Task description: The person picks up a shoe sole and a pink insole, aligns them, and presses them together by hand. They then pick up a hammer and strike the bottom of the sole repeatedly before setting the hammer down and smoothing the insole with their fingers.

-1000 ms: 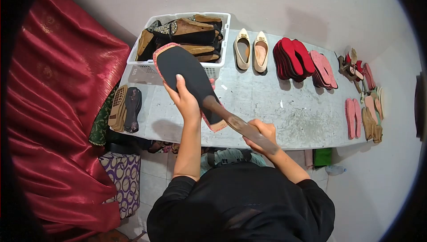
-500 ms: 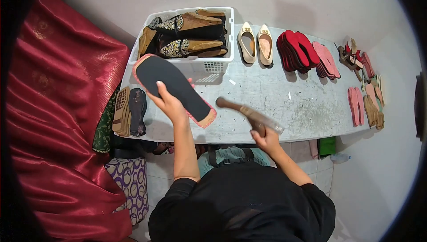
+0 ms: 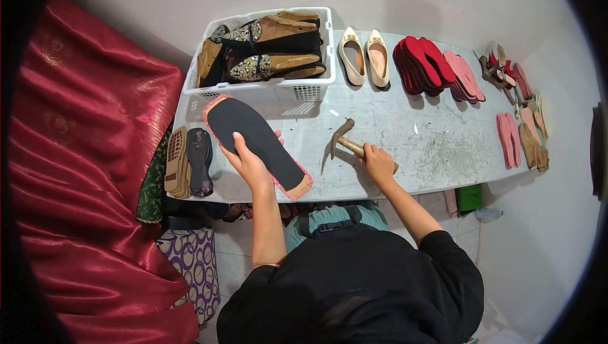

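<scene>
My left hand [image 3: 250, 165] is closed on a shoe insole [image 3: 253, 135] with a black face, a pink edge and tan ends. Its thumb lies across the black face and the fingers go underneath. The insole is held tilted over the table's front left part, just below the basket. My right hand [image 3: 380, 165] grips a hammer [image 3: 351, 146] by its wooden handle. The dark metal head points left and away from me, close over the tabletop, with a gap between it and the insole.
On the table [image 3: 304, 135] stands a white basket [image 3: 266, 91] holding patterned shoes on wooden lasts [image 3: 285, 31]. Cream shoes [image 3: 351, 59], stacked red insoles [image 3: 424, 65] and pink insoles [image 3: 464, 78] line the back. Soles [image 3: 199, 160] lie at left; more shoe parts [image 3: 506, 138] at right. Red cloth [image 3: 95, 173] hangs left.
The hammer has turned in my right hand, its metal head now at the far left end instead of near my body. My left hand and the insole have shifted slightly right and nearer me.
</scene>
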`<state>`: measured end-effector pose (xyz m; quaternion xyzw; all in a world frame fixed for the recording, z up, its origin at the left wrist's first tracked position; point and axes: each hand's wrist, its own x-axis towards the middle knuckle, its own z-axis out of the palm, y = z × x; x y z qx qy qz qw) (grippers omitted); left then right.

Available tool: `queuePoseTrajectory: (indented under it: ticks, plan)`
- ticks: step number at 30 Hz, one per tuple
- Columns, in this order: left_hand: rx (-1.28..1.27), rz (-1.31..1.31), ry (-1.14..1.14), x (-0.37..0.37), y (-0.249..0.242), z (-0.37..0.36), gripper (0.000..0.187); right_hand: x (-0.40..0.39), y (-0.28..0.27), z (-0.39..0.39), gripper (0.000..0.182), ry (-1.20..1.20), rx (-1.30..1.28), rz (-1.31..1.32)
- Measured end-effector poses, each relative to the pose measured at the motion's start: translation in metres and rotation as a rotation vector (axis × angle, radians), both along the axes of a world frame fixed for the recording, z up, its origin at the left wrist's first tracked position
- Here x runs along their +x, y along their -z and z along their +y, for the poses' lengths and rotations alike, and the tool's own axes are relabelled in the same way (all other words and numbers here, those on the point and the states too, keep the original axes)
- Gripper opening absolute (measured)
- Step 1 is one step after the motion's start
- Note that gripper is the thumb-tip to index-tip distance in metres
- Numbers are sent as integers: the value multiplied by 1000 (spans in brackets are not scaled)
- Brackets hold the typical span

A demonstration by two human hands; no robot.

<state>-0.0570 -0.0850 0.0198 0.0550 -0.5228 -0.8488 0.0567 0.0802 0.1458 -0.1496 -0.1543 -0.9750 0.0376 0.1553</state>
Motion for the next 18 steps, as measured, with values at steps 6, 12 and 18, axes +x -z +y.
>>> queuePoseTrajectory:
  ticks: [6, 12, 18]
  plan:
    - [24, -67, 94, 10, -1, 15, 43, -1, 19, -26, 41, -5, -5, -44]
    - [-78, 72, 201, -4, 44, 31, 39, -1, 24, -37, 41, 59, -62, -106]
    - [-27, 23, 305, 4, 45, 70, 42, 15, -124, -41, 57, -199, -558, 440]
